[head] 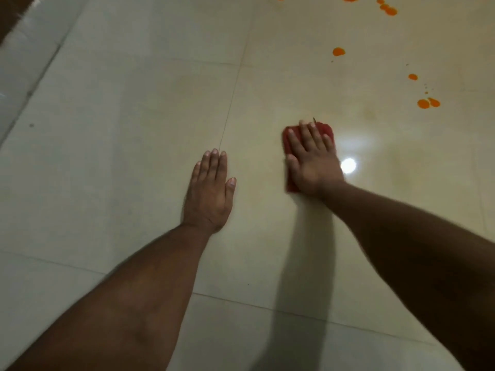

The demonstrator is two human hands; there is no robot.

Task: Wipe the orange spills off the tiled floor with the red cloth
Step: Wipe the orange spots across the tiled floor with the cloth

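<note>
Orange spills remain unwiped ahead and to the right of your right hand, which presses the red cloth flat with straight fingers. Your left hand rests open-palmed on the tiled floor. Judged: most wiping is left.

Bright round glare of a lamp reflected on the glossy tile, right of centre. Pale raised ledge or skirting running diagonally along the far left edge. Dark brown strip beyond it in the far left corner. Small dark speck near the left edge.
</note>
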